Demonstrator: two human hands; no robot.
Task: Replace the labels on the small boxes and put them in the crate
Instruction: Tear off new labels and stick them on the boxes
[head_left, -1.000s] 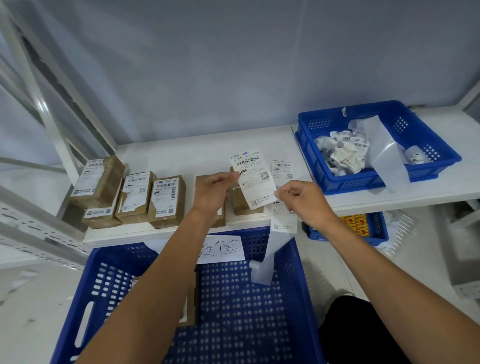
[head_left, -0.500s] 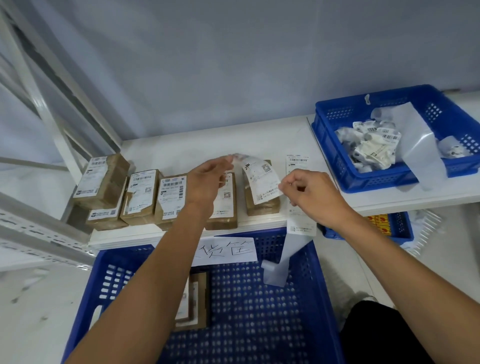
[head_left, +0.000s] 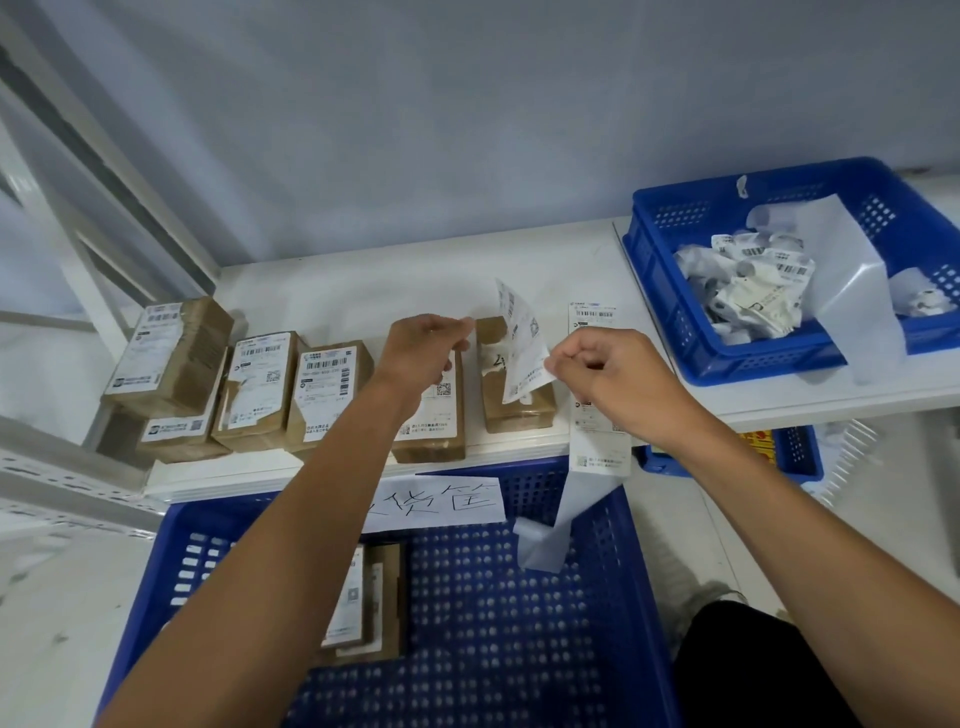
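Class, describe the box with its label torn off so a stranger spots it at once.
Start at the white shelf above the big blue crate. Follow its row of brown boxes to the rightmost box. Only its top is bare cardboard with torn scraps.

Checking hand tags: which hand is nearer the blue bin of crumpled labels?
Right. The right hand sits just left of the bin, pinching a label; the left hand is farther left, over the boxes.
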